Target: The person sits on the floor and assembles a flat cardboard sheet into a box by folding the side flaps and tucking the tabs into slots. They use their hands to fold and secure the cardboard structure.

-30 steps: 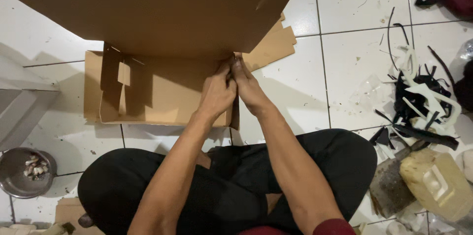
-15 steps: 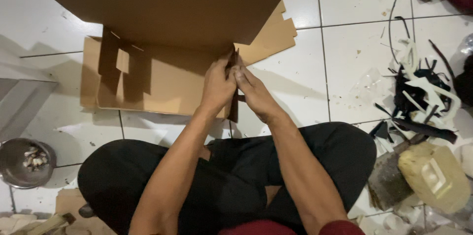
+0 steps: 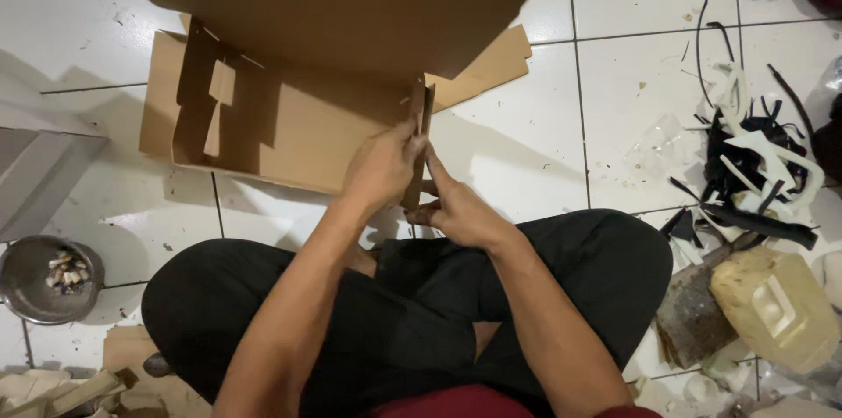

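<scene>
The box is plain brown cardboard, matt and smooth, with raw cut edges. The floor is glossy white ceramic tile with dark grout lines. The round bowl is dull grey metal. The yellowish jug looks like cloudy, scuffed plastic.

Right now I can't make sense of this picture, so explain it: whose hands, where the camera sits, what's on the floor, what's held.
The camera is worn on a person's head and looks down at their crossed legs in black trousers on a white tiled floor. There is no machine here. Their left hand and right hand pinch an upright flap of a brown cardboard box between them. A metal bowl sits at left. Black and white offcuts and a yellowish jug lie at right.
</scene>
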